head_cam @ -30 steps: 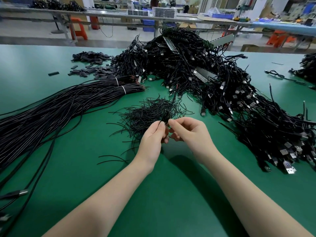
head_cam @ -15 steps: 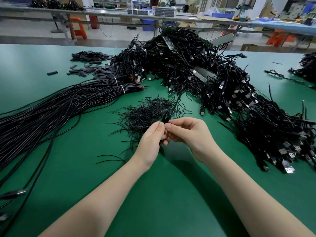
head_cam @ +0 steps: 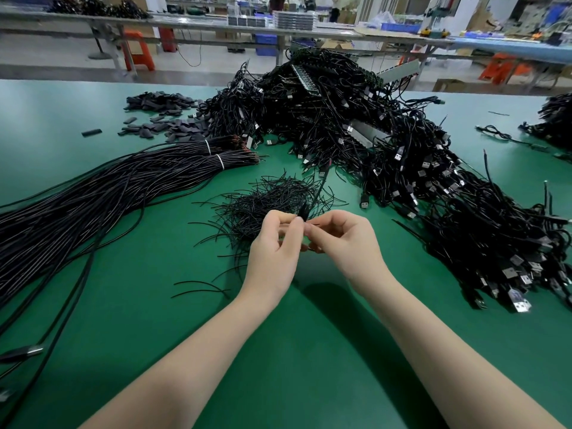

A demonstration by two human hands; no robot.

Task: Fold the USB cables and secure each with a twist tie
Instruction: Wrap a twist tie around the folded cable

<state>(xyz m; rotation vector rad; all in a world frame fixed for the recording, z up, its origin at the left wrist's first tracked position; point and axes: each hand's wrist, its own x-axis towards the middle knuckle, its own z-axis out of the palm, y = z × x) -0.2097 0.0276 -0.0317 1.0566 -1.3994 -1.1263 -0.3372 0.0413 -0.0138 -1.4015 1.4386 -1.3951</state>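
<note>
My left hand (head_cam: 274, 252) and my right hand (head_cam: 345, 243) meet fingertip to fingertip above the green table (head_cam: 278, 351). Between them they pinch a small folded black USB cable (head_cam: 305, 210); one loose end of it rises up and away toward the big pile. Whether a twist tie is around it is hidden by my fingers. Just beyond my hands lies a loose heap of thin black twist ties (head_cam: 263, 202). A long bundle of straight black cables (head_cam: 93, 205), bound with white ties near its end, stretches away to the left.
A large tangled pile of folded USB cables (head_cam: 387, 150) fills the middle and right of the table. Small black sleeves (head_cam: 161, 119) are scattered at the back left. Another cable heap (head_cam: 554, 122) sits at the far right edge. Workbenches and orange stools stand behind.
The hands have drawn closer together and risen slightly. The cable's free end now sticks up higher toward the pile.
</note>
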